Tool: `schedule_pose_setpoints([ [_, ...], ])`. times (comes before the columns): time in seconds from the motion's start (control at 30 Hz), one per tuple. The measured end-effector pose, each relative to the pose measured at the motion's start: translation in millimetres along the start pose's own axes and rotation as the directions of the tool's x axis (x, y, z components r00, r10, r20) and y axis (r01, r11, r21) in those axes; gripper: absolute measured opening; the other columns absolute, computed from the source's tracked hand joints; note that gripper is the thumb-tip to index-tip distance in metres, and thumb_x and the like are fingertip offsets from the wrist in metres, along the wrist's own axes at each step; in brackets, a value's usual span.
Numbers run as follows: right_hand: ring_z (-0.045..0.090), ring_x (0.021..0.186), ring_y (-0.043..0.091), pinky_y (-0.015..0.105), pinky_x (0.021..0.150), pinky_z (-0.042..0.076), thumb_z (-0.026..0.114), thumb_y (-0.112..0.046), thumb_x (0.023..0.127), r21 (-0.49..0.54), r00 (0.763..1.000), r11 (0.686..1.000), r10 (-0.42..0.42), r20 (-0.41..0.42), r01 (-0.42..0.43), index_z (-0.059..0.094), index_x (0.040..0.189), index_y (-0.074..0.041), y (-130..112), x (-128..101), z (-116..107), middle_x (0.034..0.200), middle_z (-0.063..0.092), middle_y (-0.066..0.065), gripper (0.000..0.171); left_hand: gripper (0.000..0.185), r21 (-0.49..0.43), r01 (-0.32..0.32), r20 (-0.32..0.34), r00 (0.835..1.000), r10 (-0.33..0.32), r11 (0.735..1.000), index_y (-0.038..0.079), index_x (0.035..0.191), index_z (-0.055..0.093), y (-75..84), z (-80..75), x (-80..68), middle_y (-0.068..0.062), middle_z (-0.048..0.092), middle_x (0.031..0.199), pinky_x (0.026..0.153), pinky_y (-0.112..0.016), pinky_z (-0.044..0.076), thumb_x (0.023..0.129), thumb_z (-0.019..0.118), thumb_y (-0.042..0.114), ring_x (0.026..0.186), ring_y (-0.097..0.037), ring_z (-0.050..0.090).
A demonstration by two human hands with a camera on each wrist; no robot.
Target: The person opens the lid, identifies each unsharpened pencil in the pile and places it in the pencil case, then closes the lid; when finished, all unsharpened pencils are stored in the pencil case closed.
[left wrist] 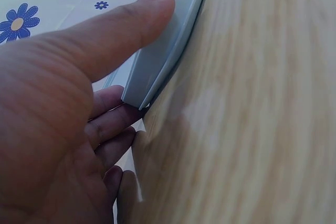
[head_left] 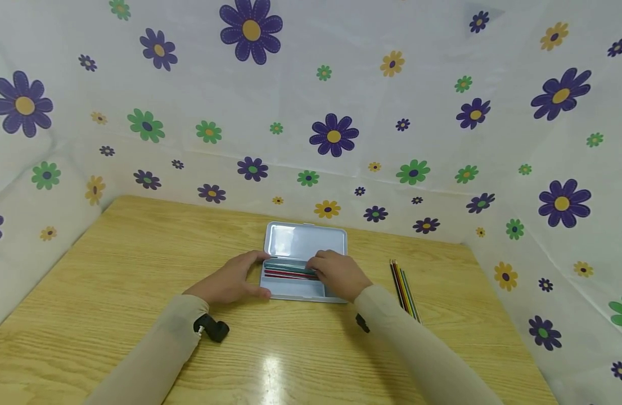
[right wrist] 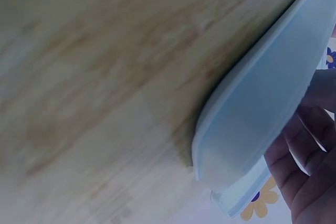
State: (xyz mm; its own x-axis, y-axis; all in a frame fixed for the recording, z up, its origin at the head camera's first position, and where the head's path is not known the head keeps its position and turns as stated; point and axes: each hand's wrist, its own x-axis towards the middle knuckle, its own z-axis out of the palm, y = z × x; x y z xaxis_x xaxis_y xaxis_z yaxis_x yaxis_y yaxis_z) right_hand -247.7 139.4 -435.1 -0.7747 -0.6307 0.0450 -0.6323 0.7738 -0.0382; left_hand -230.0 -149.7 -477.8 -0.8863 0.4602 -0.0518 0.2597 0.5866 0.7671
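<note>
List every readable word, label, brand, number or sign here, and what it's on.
None readable in any view.
Case: no lettering on the faces shown.
Pencils in the case: too small to tell if any print is there.
Loose pencils: likewise too small.
Backdrop: printed flowers, no lettering seen.

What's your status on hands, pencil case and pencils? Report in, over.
Left hand holds pencil case at left end; right hand at pencils inside, grip hidden. Lid open. Loose pencils on table, right of case; nothing seen in the way.
</note>
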Motion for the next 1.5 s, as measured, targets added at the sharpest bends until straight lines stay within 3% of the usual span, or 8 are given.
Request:
schedule_pose_setpoints([
  [0.97,0.066,0.096,0.01,0.031,0.088,0.06,0.068,-0.011,0.1,0.036,0.999,0.999,0.035,-0.012,-0.034,0.077,0.115,-0.016,0.3,-7.9,-4.4,0.107,0.071,-0.004,0.018,0.096,0.009,0.0,0.005,1.0,0.0,1.0,0.015,0.155,0.043,-0.8,2.1,0.1,-0.012,0.04,0.162,0.124,-0.058,0.026,0.079,0.085,0.056,0.152,-0.036,0.031],
  [1.17,0.068,0.098,0.013,0.034,0.086,0.06,0.069,-0.01,0.099,0.076,0.996,0.994,0.078,-0.032,-0.076,0.075,0.117,-0.014,15.9,-33.0,-21.4,0.109,0.07,-0.002,0.02,0.097,0.014,-0.004,0.003,1.0,0.004,1.0,0.015,0.155,0.042,-3.0,2.8,2.3,-0.011,0.041,0.161,0.124,-0.057,0.027,0.079,0.085,0.057,0.152,-0.035,0.032],
  [1.3,0.069,0.099,0.018,0.038,0.083,0.061,0.07,-0.009,0.097,0.11,0.989,0.987,0.123,-0.081,-0.113,0.071,0.125,-0.01,40.5,-59.8,-31.2,0.114,0.07,0.003,0.027,0.098,0.008,0.002,0.001,1.0,-0.003,1.0,0.015,0.155,0.042,-2.7,1.8,2.2,-0.011,0.04,0.162,0.124,-0.057,0.026,0.078,0.085,0.057,0.152,-0.036,0.031],
  [1.4,0.069,0.098,0.021,0.041,0.081,0.061,0.07,-0.009,0.098,0.133,0.975,0.974,0.196,-0.1,-0.183,0.068,0.129,-0.007,66.0,-83.3,-33.7,0.116,0.069,0.006,0.032,0.098,0.001,0.002,-0.001,1.0,-0.002,1.0,0.015,0.156,0.042,-1.7,1.1,1.2,-0.011,0.04,0.162,0.124,-0.058,0.026,0.079,0.086,0.056,0.152,-0.036,0.031],
  [1.5,0.067,0.099,0.025,0.045,0.081,0.06,0.068,-0.01,0.099,0.187,0.953,0.941,0.297,-0.064,-0.28,0.065,0.132,-0.004,91.7,-110.0,-34.2,0.118,0.067,0.01,0.034,0.097,-0.002,0.0,-0.003,1.0,0.0,1.0,0.015,0.155,0.042,-1.6,0.9,0.9,-0.01,0.04,0.162,0.124,-0.058,0.026,0.079,0.086,0.056,0.152,-0.036,0.031],
])
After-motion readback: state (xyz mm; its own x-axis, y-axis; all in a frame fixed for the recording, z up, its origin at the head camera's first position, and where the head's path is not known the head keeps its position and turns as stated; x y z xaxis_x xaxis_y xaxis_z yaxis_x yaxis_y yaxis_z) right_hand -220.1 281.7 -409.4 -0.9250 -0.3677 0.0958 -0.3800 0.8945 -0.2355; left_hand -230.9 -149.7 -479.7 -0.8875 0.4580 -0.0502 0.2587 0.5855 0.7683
